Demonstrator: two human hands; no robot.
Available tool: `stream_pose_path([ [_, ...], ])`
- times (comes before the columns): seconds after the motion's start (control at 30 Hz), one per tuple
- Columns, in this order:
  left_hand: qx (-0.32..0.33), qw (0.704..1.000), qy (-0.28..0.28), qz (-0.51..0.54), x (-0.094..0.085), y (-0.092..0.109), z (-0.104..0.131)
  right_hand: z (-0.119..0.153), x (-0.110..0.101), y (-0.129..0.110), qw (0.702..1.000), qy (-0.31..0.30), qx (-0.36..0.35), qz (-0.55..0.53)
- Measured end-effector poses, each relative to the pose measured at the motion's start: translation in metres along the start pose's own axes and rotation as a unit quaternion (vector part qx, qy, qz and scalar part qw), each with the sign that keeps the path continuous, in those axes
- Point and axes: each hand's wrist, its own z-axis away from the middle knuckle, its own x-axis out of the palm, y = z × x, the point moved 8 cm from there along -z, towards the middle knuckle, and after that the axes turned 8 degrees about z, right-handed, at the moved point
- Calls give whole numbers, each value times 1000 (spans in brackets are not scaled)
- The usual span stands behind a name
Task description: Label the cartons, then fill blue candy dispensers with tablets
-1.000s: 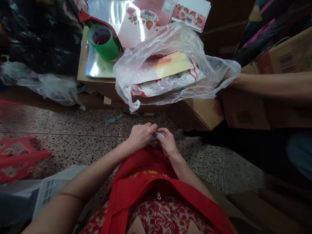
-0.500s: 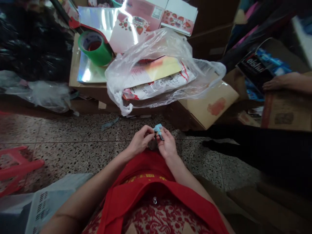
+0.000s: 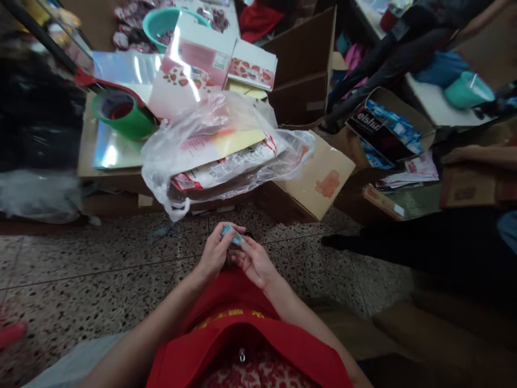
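A small light-blue piece (image 3: 231, 235), its kind too blurred to tell, is pinched between my two hands above the red apron (image 3: 242, 323). My left hand (image 3: 215, 252) has its fingers closed on the left end of the piece. On the other end are the thumb and fingertips of my right hand (image 3: 255, 262), also closed. Just beyond my hands, a clear plastic bag (image 3: 155, 178) holds a white printed packet (image 3: 234, 167) and a yellow sheet (image 3: 239, 146).
A green tape roll (image 3: 139, 121) on a dispenser lies on shiny sheets at left. Pink strawberry-printed boxes (image 3: 189, 81) lie behind the bag. At right are a tan carton (image 3: 315, 180), a black box (image 3: 369, 125) of blue packets, and another person's hand (image 3: 464, 154) on a brown carton.
The view has swung to the right, so surrounding things shift left and more of the right side shows. My hands have closed nearer together around the light-blue piece, which now shows less.
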Motion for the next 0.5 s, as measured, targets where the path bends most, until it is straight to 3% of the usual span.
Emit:
stream_pose_path([
  [0.07, 25, 999, 27, 26, -2, 11, 0, 1, -4, -3, 1000, 17, -15, 11],
  [0.2, 2, 992, 32, 123, 5, 15, 0, -3, -8, -9, 997, 46, -45, 53],
  [0.3, -19, 983, 24, 181, 11, 16, 0, -4, -4, -12, 994, 29, -41, 97],
  [0.37, -10, 985, 26, 173, 9, 24, 2, 3, 5, -20, 982, -6, -37, 187],
  [0.43, 26, 990, 41, 133, 1, 43, 8, 17, 16, -48, 941, -15, -99, 323],
  [0.5, 64, 992, 61, 87, -7, 70, 18, 40, 29, -107, 854, 56, -262, 446],
])
